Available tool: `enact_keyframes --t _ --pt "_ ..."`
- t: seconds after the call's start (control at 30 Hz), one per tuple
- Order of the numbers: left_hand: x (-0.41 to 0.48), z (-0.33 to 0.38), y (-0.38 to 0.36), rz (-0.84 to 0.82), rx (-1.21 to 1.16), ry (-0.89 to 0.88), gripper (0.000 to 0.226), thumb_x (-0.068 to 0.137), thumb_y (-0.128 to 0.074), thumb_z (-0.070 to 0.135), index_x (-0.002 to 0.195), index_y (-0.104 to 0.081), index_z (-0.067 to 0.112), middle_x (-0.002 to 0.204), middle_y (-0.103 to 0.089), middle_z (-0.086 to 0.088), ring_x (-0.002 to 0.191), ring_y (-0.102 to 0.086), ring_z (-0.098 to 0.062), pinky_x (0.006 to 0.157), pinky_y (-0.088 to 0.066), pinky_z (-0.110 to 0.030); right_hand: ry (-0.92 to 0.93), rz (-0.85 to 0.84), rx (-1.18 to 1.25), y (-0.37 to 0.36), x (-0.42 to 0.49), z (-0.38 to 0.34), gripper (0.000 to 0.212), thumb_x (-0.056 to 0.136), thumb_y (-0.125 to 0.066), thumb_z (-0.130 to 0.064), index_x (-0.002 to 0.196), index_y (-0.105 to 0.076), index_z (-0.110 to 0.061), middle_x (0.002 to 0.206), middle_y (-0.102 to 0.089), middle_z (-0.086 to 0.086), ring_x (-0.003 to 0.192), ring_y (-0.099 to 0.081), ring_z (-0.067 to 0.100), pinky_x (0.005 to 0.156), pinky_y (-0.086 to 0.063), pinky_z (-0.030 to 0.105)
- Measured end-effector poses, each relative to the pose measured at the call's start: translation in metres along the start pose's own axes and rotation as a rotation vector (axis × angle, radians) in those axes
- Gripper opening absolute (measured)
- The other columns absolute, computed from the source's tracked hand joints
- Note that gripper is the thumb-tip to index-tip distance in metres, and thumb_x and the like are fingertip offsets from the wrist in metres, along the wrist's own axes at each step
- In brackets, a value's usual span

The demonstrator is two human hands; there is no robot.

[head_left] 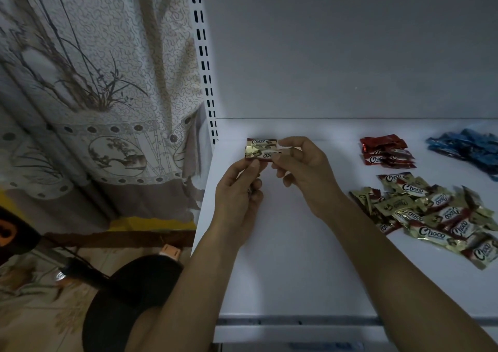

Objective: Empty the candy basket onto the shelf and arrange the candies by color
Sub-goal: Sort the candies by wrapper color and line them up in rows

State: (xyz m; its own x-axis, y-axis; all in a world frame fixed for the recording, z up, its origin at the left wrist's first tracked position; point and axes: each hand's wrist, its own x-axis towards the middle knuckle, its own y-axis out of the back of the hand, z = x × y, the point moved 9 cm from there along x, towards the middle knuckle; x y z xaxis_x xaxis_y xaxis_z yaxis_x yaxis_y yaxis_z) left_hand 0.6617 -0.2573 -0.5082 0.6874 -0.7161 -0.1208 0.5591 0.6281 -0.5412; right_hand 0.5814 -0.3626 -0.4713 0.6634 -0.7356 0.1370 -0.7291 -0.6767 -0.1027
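Observation:
Over the left part of the white shelf, both hands hold a few gold "Choco" candies stacked together. My left hand pinches their lower left edge. My right hand pinches their right end from above. A heap of several gold candies lies on the shelf at the right. Behind it sits a small pile of red candies, and a pile of blue candies lies at the far right. No basket is in view.
A slotted white upright marks the shelf's left end, with a patterned curtain beside it. The shelf's back wall is plain white. Below left, a dark round object and a tiled floor show.

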Motion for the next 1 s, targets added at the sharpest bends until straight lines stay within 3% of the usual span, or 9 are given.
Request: enact_keyframes --t 0.2,0.37,0.43,0.53,0.63,0.77,0.87,0.93,1.0 --pt "0.000 0.002 0.004 0.043 0.009 -0.044 0.014 0.096 -0.054 0.009 0.094 -0.067 0.015 0.088 -0.070 0.001 0.059 -0.045 -0.007 0.047 -0.037 -0.015 0.026 -0.001 -0.031 0.000 0.000 0.001 0.013 0.086 -0.063 -0.002 0.092 -0.063 -0.013 0.068 -0.067 0.000 0.060 -0.058 0.013 0.050 -0.044 0.024" --pt "0.004 0.005 0.026 0.235 -0.054 -0.079 0.023 0.096 -0.051 0.003 0.114 -0.059 0.016 0.095 -0.069 -0.003 0.063 -0.053 -0.008 0.055 -0.042 -0.018 0.052 0.109 -0.151 0.013 0.003 0.001 0.020 0.093 -0.052 -0.005 0.102 -0.066 -0.015 0.074 -0.068 -0.001 0.061 -0.059 0.006 0.054 -0.045 0.019" --pt "0.006 0.004 0.028 0.238 -0.072 -0.066 0.026 0.096 -0.054 0.006 0.119 -0.059 0.017 0.099 -0.069 -0.002 0.064 -0.053 -0.008 0.055 -0.043 -0.017 0.125 0.091 -0.234 0.011 0.002 -0.006 0.025 0.095 -0.050 -0.004 0.098 -0.067 -0.021 0.076 -0.067 -0.003 0.063 -0.058 0.003 0.056 -0.044 0.017" --pt "0.003 0.011 0.012 0.107 0.300 -0.205 0.018 0.091 -0.064 0.020 0.109 -0.068 0.021 0.085 -0.067 0.005 0.066 -0.055 -0.004 0.057 -0.043 -0.016 0.234 -0.014 -0.272 -0.001 -0.001 -0.018 0.031 0.095 -0.046 0.001 0.093 -0.068 -0.021 0.086 -0.066 -0.005 0.067 -0.056 -0.001 0.060 -0.043 0.013" --pt "-0.006 0.014 -0.009 -0.033 0.553 -0.347 0.009 0.090 -0.065 0.015 0.092 -0.073 0.020 0.073 -0.068 0.005 0.065 -0.059 -0.005 0.058 -0.042 -0.014 0.273 -0.071 -0.272 -0.012 -0.006 -0.020 0.029 0.094 -0.047 0.005 0.101 -0.066 -0.016 0.093 -0.066 -0.009 0.074 -0.060 -0.007 0.064 -0.043 0.008" --pt "-0.002 0.019 0.002 0.044 0.491 -0.359 0.006 0.089 -0.066 0.008 0.094 -0.068 0.008 0.080 -0.068 -0.005 0.068 -0.062 -0.009 0.058 -0.042 -0.013 0.151 -0.031 -0.225 -0.009 -0.002 -0.002 0.010 0.089 -0.062 -0.008 0.098 -0.061 -0.010 0.079 -0.068 -0.004 0.073 -0.064 0.004 0.067 -0.048 0.018" --pt "-0.003 0.016 -0.004 0.006 0.554 -0.377 0.021 0.088 -0.065 0.006 0.099 -0.069 0.023 0.092 -0.071 -0.002 0.080 -0.063 -0.011 0.064 -0.042 -0.017 0.105 -0.002 -0.156 -0.006 0.001 0.003 0.005 0.089 -0.060 -0.004 0.089 -0.060 -0.009 0.082 -0.068 0.004 0.072 -0.064 0.007 0.069 -0.054 0.024" --pt "-0.001 0.016 0.001 0.055 0.503 -0.354 0.031 0.093 -0.056 0.005 0.103 -0.064 0.033 0.096 -0.070 0.003 0.074 -0.059 -0.006 0.063 -0.044 -0.018 0.123 0.098 -0.087 0.006 0.004 0.000 0.008 0.091 -0.057 -0.004 0.093 -0.062 -0.010 0.078 -0.066 0.003 0.064 -0.062 0.005 0.061 -0.052 0.021" --pt "0.000 0.014 0.014 0.161 0.329 -0.253 0.032 0.098 -0.045 0.004 0.110 -0.060 0.030 0.101 -0.068 0.004 0.067 -0.057 -0.004 0.058 -0.044 -0.017 0.209 0.115 -0.350 0.011 0.006 -0.002 0.014 0.092 -0.057 -0.010 0.097 -0.067 -0.018 0.082 -0.066 0.000 0.070 -0.060 0.008 0.064 -0.047 0.021"
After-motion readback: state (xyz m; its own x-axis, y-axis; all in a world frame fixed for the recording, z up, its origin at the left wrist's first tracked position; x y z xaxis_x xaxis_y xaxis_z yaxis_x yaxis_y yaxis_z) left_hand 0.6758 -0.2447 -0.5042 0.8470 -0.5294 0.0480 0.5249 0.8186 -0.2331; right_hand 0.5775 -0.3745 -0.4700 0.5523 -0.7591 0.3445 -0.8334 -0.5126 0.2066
